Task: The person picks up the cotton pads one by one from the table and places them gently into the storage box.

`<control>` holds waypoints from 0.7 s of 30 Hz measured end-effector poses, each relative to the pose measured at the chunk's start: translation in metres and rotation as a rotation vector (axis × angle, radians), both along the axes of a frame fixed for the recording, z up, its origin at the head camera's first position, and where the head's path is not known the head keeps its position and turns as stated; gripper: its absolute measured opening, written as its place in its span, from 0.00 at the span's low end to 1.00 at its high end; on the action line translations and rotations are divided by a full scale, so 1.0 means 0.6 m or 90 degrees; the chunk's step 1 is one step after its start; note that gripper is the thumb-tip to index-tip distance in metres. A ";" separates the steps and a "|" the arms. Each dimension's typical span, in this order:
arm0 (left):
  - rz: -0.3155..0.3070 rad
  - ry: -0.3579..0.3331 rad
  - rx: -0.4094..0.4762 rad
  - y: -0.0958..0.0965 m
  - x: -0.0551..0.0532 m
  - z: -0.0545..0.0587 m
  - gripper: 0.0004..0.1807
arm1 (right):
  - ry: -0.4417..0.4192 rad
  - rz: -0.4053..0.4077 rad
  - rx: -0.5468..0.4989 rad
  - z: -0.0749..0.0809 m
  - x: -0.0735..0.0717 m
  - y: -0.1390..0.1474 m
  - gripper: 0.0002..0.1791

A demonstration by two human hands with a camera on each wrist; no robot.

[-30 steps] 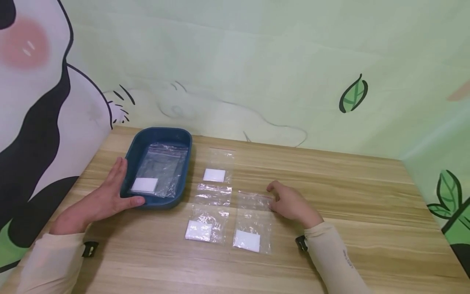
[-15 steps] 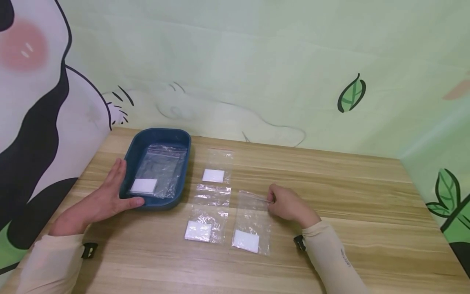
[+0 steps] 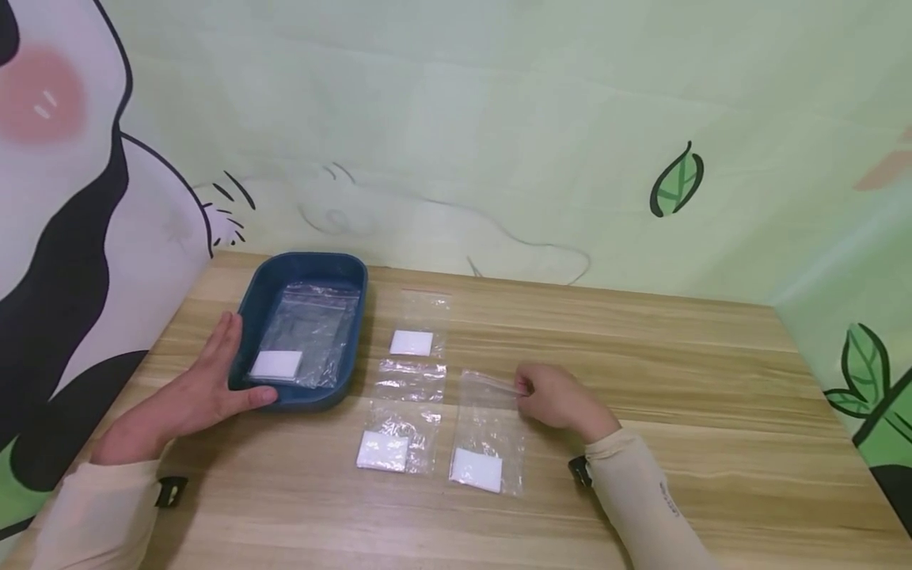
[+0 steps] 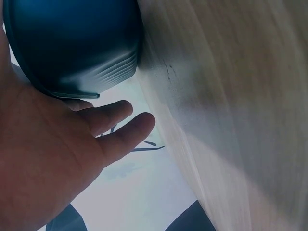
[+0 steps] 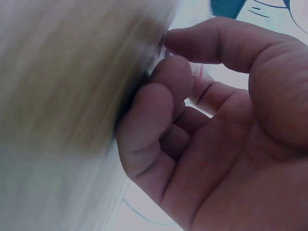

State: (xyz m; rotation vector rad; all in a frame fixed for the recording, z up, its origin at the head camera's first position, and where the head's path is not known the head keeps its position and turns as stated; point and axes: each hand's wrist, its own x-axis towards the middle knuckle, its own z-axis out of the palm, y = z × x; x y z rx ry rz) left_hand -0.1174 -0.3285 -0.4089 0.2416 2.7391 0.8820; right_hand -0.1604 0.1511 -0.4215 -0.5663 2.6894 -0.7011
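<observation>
My right hand pinches the top right corner of a clear zip-lock bag with a white card-like piece near its lower end. In the right wrist view its thumb and bent fingers come together at the table surface. My left hand rests against a dark blue tray, fingers straight along its left side and thumb by the front rim. The left wrist view has the tray's underside over those straight fingers. Inside the tray lie zip-lock bags, a white piece in the top one.
Left of the pinched bag, two more zip-lock bags, a front one and a back one, lie in a column on the wooden table, each with a white piece. A printed fabric wall stands behind the table.
My right thumb and fingers have come together on the zip-lock bag's top right corner, and its top edge is pulled up slightly. My left hand stays at the tray.
</observation>
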 end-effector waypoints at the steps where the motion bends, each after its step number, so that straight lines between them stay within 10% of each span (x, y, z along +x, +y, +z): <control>1: 0.000 0.001 0.000 0.000 0.000 0.000 0.70 | 0.000 -0.001 0.001 0.000 0.000 0.000 0.09; 7: 0.003 0.002 -0.001 -0.003 0.001 -0.006 0.70 | -0.032 -0.014 -0.047 -0.002 -0.002 0.007 0.07; 21: 0.003 0.004 -0.003 -0.003 -0.003 -0.005 0.70 | -0.221 -0.235 -0.463 -0.005 -0.012 -0.004 0.09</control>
